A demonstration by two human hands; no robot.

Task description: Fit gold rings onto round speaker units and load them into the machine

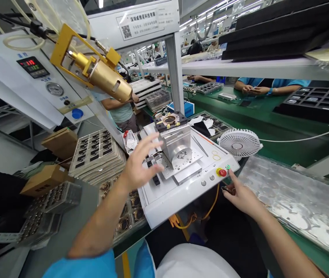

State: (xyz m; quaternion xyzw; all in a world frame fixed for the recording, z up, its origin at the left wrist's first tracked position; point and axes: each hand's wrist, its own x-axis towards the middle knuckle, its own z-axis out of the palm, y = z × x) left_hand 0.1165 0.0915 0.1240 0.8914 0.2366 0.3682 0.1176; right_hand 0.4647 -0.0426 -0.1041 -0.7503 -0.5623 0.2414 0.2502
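My left hand [141, 164] is raised with its fingers spread and empty, beside the left side of a metal fixture [178, 143] on a white bench machine [164, 199]. On top of the fixture sits a black holder carrying a copper-coloured ring [169, 119]. My right hand [242, 195] reaches to the machine's front right corner. Its index finger is stretched out onto a green-lit button [228, 167], beside a red emergency stop button [221, 172]. The other fingers are curled at a small dark thing that I cannot make out. Tweezers [200, 146] lie on the machine's top.
A gold cylindrical press head [111, 83] hangs above left, by a control panel [34, 67]. Stacked trays [97, 154] and ring trays [134, 204] stand left. A white fan [239, 143] and clear plastic trays [294, 200] are right. Co-workers sit across the bench.
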